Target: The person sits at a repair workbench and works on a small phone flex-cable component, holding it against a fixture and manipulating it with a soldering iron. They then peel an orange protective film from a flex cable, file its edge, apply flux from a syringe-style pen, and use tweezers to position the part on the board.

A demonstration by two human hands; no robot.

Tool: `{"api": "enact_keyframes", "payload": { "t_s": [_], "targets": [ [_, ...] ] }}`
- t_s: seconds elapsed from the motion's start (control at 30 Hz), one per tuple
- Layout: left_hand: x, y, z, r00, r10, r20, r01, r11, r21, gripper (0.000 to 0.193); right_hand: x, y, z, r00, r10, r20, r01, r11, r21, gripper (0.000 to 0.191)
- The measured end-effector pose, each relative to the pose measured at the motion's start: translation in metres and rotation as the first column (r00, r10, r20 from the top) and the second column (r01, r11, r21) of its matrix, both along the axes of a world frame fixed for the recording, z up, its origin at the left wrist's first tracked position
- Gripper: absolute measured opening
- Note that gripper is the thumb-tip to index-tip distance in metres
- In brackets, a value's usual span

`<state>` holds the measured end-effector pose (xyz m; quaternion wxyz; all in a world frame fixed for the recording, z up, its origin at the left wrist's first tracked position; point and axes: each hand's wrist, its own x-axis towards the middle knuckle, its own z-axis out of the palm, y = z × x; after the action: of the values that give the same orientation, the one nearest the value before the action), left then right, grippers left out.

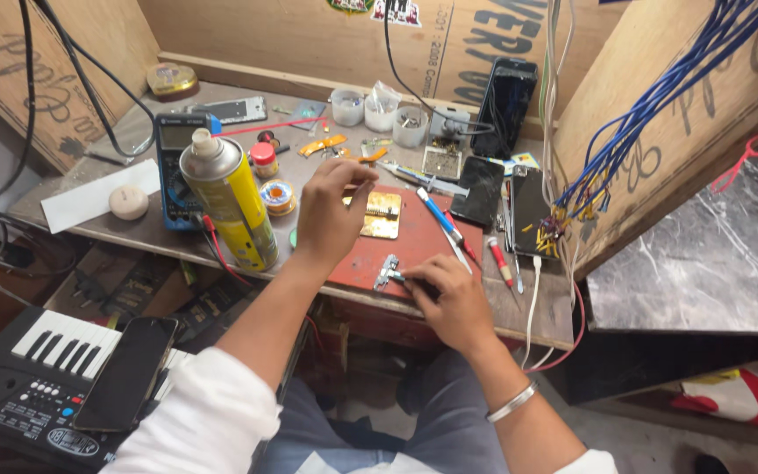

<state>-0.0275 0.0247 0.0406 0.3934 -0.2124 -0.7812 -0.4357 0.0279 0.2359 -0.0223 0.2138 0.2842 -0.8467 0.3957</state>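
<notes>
Closest to us, our right hand [454, 298] pinches a small metal part [388, 272] at the worktop's front edge; our left hand [331, 211], fingertips closed, hovers behind it beside the gold plate [382, 215].

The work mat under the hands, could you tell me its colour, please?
Red, seen in the head view: the mat.

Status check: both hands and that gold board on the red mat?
Left hand rests on gold board. Right hand pinches small metal part. Yellow spray can stands close left.
</notes>
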Motion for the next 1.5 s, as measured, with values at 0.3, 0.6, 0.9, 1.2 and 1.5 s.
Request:
{"api": "enact_keyframes", "payload": {
  "t_s": [0.3, 0.6, 0.9, 1.2, 1.5],
  "targets": [
    [-0.058, 0.019, 0.009, 0.961, 0.174, 0.215, -0.141, 0.977, -0.157, 0.047, -0.001, -0.001, 0.001, 1.0, -0.015, 0.017, 0.015, 1.0, -0.025, 0.016],
    [-0.098, -0.002, 0.04, 0.706, 0.666, 0.239, -0.556, 0.731, -0.395, 0.026, -0.003, -0.001, 0.002, 0.998, 0.004, 0.056, -0.002, 1.0, -0.031, 0.015],
    [-0.106, -0.017, 0.034, 0.54, 0.812, 0.221, -0.606, 0.557, -0.568, 0.022, -0.005, 0.002, 0.002, 0.999, 0.02, 0.044, -0.018, 0.999, -0.046, 0.014],
    [-0.102, -0.007, 0.043, 0.667, 0.741, 0.078, -0.636, 0.621, -0.459, 0.026, -0.004, 0.002, 0.004, 0.998, 0.021, 0.066, -0.018, 0.999, -0.044, 0.016],
    [-0.074, 0.003, 0.029, 0.899, 0.424, 0.111, -0.414, 0.904, -0.104, 0.038, -0.002, 0.002, 0.004, 0.999, 0.016, 0.031, -0.014, 0.999, -0.034, 0.015]
  ]
}}
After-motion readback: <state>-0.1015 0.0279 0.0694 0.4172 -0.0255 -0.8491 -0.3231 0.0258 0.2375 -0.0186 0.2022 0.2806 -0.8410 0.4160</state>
